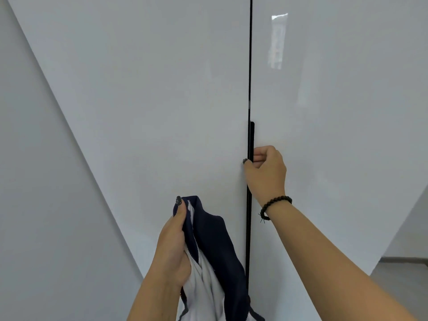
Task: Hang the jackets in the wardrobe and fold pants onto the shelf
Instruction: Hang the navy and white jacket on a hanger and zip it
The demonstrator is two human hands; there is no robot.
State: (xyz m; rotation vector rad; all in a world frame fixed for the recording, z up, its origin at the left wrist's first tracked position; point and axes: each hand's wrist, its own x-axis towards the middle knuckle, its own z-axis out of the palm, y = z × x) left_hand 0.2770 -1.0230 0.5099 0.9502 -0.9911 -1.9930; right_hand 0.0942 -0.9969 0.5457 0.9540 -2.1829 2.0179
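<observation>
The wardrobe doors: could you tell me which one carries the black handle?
The right-hand door; its black handle runs along its inner edge, gripped by the right hand.

The wardrobe (162,89) doors are closed, so everything inside is hidden. Both doors run past the top of the frame. The navy and white jacket (215,262) is bunched at lower centre and cut off by the bottom edge; its shape and full length cannot be told. The right hand's (266,167) fingertips curl out of sight behind the black handle (251,135). Both forearms leave the frame at the bottom.
</observation>
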